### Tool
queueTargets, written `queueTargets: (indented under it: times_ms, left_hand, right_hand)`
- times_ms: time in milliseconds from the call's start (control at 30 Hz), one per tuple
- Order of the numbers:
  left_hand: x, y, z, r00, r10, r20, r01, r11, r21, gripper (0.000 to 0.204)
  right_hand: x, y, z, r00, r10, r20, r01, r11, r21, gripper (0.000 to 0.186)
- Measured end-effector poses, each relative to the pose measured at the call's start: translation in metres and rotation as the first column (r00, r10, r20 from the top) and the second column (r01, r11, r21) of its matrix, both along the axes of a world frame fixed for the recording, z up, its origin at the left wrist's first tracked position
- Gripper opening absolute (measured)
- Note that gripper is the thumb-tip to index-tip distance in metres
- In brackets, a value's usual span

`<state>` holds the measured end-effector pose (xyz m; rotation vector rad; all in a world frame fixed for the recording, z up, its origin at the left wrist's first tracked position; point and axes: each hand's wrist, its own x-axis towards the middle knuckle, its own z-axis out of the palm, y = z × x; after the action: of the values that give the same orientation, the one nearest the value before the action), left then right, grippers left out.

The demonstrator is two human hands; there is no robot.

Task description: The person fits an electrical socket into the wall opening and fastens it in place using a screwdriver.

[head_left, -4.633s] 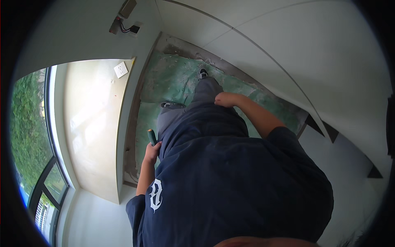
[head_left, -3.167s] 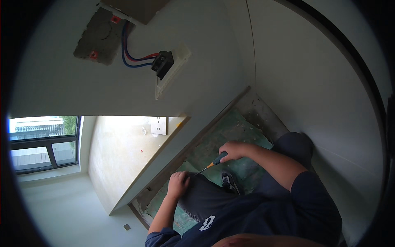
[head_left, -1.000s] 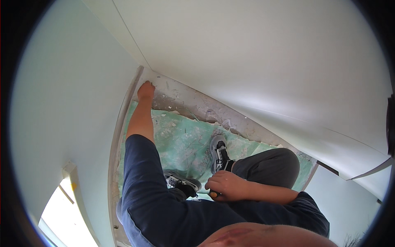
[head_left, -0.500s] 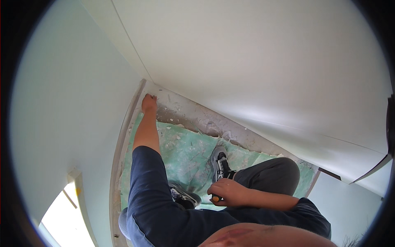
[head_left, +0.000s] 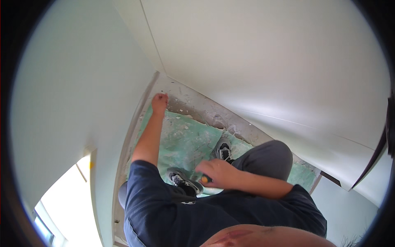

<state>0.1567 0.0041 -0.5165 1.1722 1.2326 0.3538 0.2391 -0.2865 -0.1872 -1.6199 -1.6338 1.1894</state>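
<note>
My left hand (head_left: 159, 103) reaches down near the corner, over the strip of bare, dusty floor (head_left: 185, 96) strewn with small crumbs. Its fingers are curled closed, and whatever they may pinch is too small to make out. Close in front of my body, my right hand (head_left: 220, 172) is wrapped around a dark handle with an orange end (head_left: 205, 179). The rest of that tool is hidden by the hand. Beneath both arms a green protective sheet (head_left: 185, 133) covers the floor, scuffed with white dust and scraps.
A large white panel wall (head_left: 263, 57) rises on the right, meeting the pale left wall (head_left: 82, 82) at the corner. Along the left wall's foot runs a grey strip (head_left: 131, 136). A bright window opening (head_left: 74, 197) lies lower left. My shoes (head_left: 183, 180) stand on the sheet.
The view has shifted, so the corner sits further right. My left hand is slightly further from the corner, still closed. My right hand has moved a little left with the handle in it.
</note>
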Motion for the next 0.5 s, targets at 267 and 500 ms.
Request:
queueTargets:
  times_ms: [267,500]
  left_hand:
    - [-0.075,-0.103,0.228,0.923,0.122,0.366,-0.074,0.987,-0.143,0.008]
    - [-0.086,-0.108,0.315,0.981,-0.195,-0.003,0.138,0.687,0.714,0.019]
  right_hand:
    - [0.020,0.102,-0.024,0.745,-0.459,-0.484,0.309,0.880,-0.359,0.017]
    - [0.010,0.131,-0.030,0.575,-0.265,-0.774,0.071,0.959,-0.276,0.018]
